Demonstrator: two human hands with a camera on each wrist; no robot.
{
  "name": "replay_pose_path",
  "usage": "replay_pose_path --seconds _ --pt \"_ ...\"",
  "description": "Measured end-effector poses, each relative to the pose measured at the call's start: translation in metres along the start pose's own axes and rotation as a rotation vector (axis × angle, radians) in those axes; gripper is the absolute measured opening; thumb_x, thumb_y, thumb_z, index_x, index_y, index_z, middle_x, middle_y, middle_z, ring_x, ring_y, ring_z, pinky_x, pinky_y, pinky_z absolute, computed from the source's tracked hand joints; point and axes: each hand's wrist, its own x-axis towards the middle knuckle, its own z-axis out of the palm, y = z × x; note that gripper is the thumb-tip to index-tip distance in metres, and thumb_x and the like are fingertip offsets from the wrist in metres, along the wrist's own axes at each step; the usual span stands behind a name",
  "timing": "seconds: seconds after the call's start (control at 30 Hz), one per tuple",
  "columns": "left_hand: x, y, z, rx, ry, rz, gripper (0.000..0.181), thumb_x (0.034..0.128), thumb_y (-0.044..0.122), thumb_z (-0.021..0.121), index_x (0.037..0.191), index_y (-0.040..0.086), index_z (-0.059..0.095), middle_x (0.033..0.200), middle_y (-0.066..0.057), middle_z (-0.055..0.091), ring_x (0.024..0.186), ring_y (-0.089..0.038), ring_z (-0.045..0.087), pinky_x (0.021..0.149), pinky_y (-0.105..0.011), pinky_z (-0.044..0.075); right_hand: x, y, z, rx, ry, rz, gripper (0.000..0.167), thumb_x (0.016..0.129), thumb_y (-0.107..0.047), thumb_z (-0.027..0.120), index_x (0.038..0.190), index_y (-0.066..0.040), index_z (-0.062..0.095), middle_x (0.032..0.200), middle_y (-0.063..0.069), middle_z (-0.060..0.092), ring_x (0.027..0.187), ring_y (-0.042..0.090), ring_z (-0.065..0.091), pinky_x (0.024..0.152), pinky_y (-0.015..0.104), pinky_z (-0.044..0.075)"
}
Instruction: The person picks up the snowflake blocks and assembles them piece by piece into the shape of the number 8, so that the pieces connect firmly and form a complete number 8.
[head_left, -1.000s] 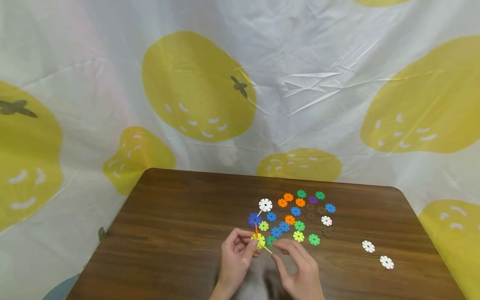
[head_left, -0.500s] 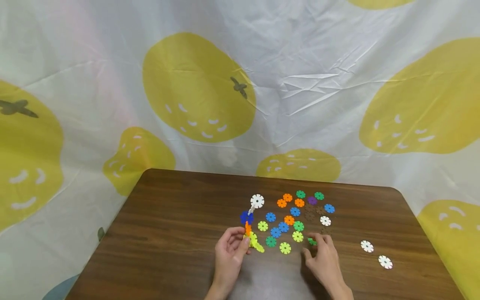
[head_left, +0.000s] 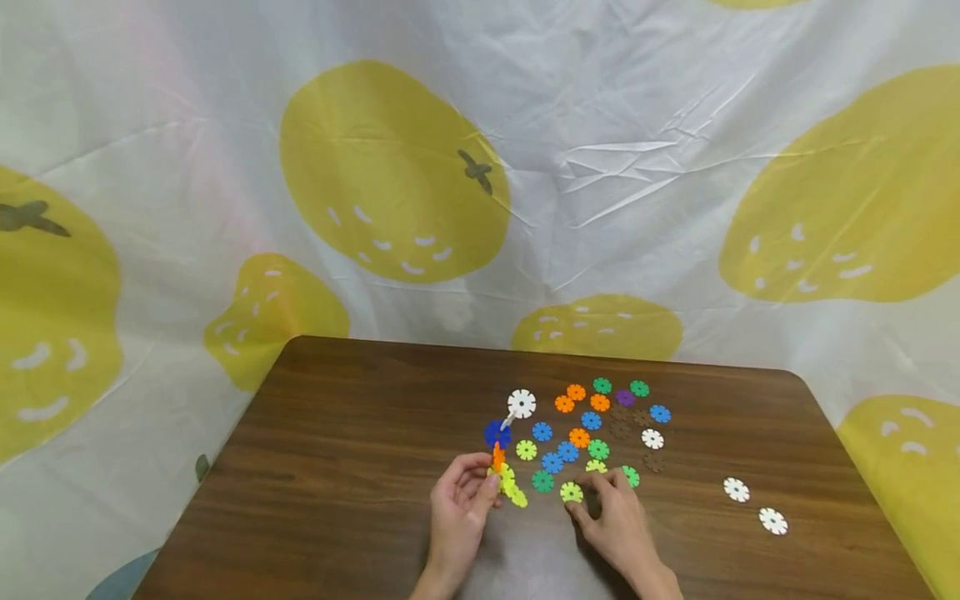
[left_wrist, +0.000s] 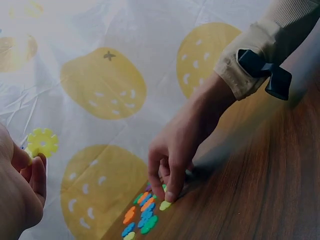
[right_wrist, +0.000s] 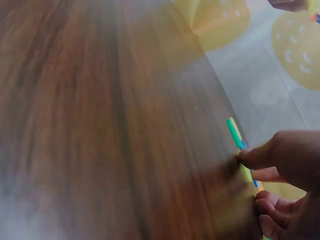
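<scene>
My left hand [head_left: 463, 497] pinches the yellow end of a chain of notched interlocking discs. From that end run yellow discs [head_left: 512, 487], an orange disc [head_left: 498, 457], a dark blue disc [head_left: 495, 433] and white discs [head_left: 522, 403]. In the left wrist view a yellow disc [left_wrist: 42, 142] stands up beyond the left fingertips. My right hand [head_left: 613, 515] is down at the table, with thumb and finger at the edge of a loose yellow-green disc [head_left: 572, 492] that lies flat. Another yellow-green disc [head_left: 596, 467] is partly covered by the right fingers.
Loose notched discs in several colours lie beyond the right hand, among them a green disc [head_left: 542, 481], an orange disc [head_left: 579, 437] and a blue disc [head_left: 552, 462]. Two white discs [head_left: 737, 489] lie farther right on the brown table [head_left: 337, 467]. A fruit-patterned curtain [head_left: 600, 208] hangs behind.
The right hand left the chain, went right to a green disc, then came back left to the yellow-green disc. The left hand shifted slightly left and turned the chain.
</scene>
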Motion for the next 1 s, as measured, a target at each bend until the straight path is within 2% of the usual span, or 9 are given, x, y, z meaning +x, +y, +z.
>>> replay_pose_path --seconds 0.17,0.27,0.4,0.5,0.57,0.7,0.87,1.0 --pt "-0.001 -0.001 0.000 -0.001 -0.004 0.000 0.022 0.0904 -0.010 0.062 0.110 -0.018 0.056 0.095 -0.010 0.062 0.077 -0.007 0.063 0.066 -0.018 0.057 0.001 -0.003 0.001 0.018 -0.022 -0.005 0.030 0.075 -0.008 0.086 0.099 -0.008 0.068 0.097 0.006 0.060 0.087 0.020 0.059 0.077 0.042 0.054" --pt "-0.001 -0.002 0.001 -0.007 -0.009 0.019 0.023 0.0901 -0.010 0.062 0.110 -0.019 0.056 0.095 -0.007 0.062 0.078 -0.007 0.063 0.067 -0.018 0.057 0.001 -0.005 0.000 0.085 -0.014 -0.010 0.030 0.074 0.000 0.084 0.092 -0.012 0.063 0.087 0.000 0.063 0.079 0.012 0.059 0.072 0.033 0.055" --pt "-0.001 -0.003 0.001 -0.021 -0.013 0.046 0.023 0.0897 -0.012 0.062 0.110 -0.020 0.054 0.096 -0.003 0.062 0.080 -0.006 0.064 0.069 -0.019 0.058 -0.004 -0.018 -0.009 0.339 0.014 -0.020 0.029 0.078 0.008 0.079 0.088 -0.014 0.064 0.076 -0.005 0.068 0.068 0.003 0.061 0.062 0.022 0.056" --pt "-0.001 -0.002 0.002 -0.033 -0.010 0.072 0.023 0.0897 -0.013 0.061 0.110 -0.020 0.053 0.096 0.000 0.063 0.081 -0.005 0.064 0.068 -0.019 0.058 -0.010 -0.039 -0.024 0.554 0.038 -0.030 0.023 0.081 0.005 0.079 0.092 -0.011 0.068 0.079 -0.001 0.072 0.069 0.005 0.066 0.063 0.023 0.059" --pt "0.000 -0.002 0.002 -0.042 0.001 0.093 0.023 0.0895 -0.014 0.061 0.110 -0.021 0.053 0.095 0.001 0.064 0.080 -0.006 0.064 0.068 -0.019 0.058 -0.013 -0.054 -0.035 0.633 0.059 -0.052 0.020 0.083 0.001 0.080 0.095 -0.010 0.069 0.081 0.001 0.073 0.070 0.008 0.068 0.064 0.024 0.060" --pt "0.000 -0.002 0.002 -0.061 0.012 0.149 0.022 0.0892 -0.016 0.060 0.109 -0.022 0.052 0.095 0.002 0.066 0.081 -0.005 0.065 0.066 -0.018 0.057 -0.018 -0.077 -0.047 0.673 0.109 -0.143 0.022 0.082 0.002 0.081 0.097 -0.009 0.069 0.080 0.003 0.074 0.069 0.008 0.069 0.064 0.022 0.060" --pt "0.001 -0.002 0.003 -0.062 -0.008 0.231 0.022 0.0896 -0.016 0.060 0.108 -0.022 0.051 0.096 0.004 0.067 0.083 -0.004 0.065 0.066 -0.016 0.057 -0.021 -0.085 -0.046 0.687 0.191 -0.271 0.030 0.076 0.013 0.079 0.098 -0.005 0.069 0.078 0.008 0.074 0.067 0.005 0.069 0.063 0.019 0.059" --pt "-0.001 -0.003 0.004 -0.037 0.012 0.219 0.020 0.0876 -0.016 0.063 0.106 -0.020 0.055 0.094 0.002 0.067 0.081 -0.005 0.066 0.066 -0.017 0.058 -0.022 -0.087 -0.043 0.701 0.210 -0.281 0.032 0.075 0.016 0.079 0.098 -0.005 0.069 0.078 0.010 0.074 0.067 0.006 0.068 0.063 0.019 0.059"
